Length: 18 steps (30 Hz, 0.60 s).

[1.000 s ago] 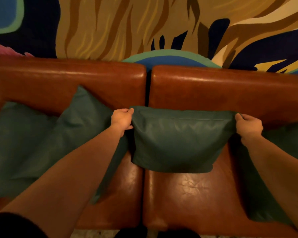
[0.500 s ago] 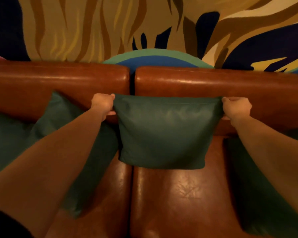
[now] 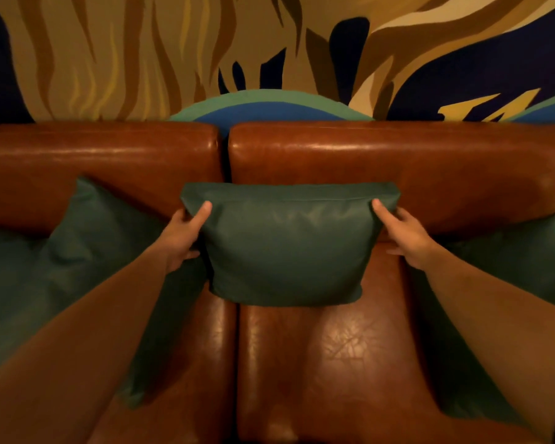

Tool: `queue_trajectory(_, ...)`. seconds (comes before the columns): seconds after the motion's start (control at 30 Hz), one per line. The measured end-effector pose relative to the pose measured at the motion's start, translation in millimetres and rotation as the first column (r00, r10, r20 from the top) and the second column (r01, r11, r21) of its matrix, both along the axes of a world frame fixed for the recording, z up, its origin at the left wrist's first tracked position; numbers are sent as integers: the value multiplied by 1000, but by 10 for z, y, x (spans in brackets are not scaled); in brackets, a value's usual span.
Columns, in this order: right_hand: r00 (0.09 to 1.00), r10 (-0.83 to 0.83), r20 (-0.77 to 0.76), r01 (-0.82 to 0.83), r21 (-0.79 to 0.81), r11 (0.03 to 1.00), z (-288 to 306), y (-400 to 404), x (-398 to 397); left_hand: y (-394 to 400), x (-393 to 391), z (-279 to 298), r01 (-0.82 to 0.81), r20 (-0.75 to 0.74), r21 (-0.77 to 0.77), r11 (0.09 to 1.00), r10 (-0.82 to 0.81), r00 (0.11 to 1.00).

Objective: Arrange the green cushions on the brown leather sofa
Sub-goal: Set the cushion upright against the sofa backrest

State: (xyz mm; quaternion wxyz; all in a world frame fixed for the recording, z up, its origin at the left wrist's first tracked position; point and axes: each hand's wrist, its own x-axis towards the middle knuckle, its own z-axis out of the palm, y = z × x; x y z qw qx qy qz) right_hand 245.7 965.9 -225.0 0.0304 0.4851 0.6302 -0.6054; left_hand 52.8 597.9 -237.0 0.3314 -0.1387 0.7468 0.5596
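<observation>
Two bare forearms reach in from the lower corners — no sleeves, watch, or rings show on either. The left hand point(image 3: 181, 238) and right hand point(image 3: 406, 237) are ungloved, with short nails. A sliver of dark clothing shows at the bottom right edge — too little to identify.

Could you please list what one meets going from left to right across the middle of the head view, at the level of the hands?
Left cushion → left hand → middle cushion → right hand → right cushion, all against the sofa.
</observation>
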Motion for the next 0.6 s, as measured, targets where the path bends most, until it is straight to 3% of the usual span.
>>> queue_trajectory(0.1, 992, -4, -130, 3, -5, 1000, -84, -85, 15, 90, 202, -121, 77, 84, -10, 997, -76, 994)
queue_trajectory(0.2, 970, -44, -240, 51, 26, 998, -126, -119, -9, 167, 267, -179, -15, 82, 35, 999, 12, 997)
queue_trajectory(0.6, 968, -109, -227, 113, 2, 994, -8, 252, 162, 574, 559, -79, -1, 69, 69, 998, -3, 998)
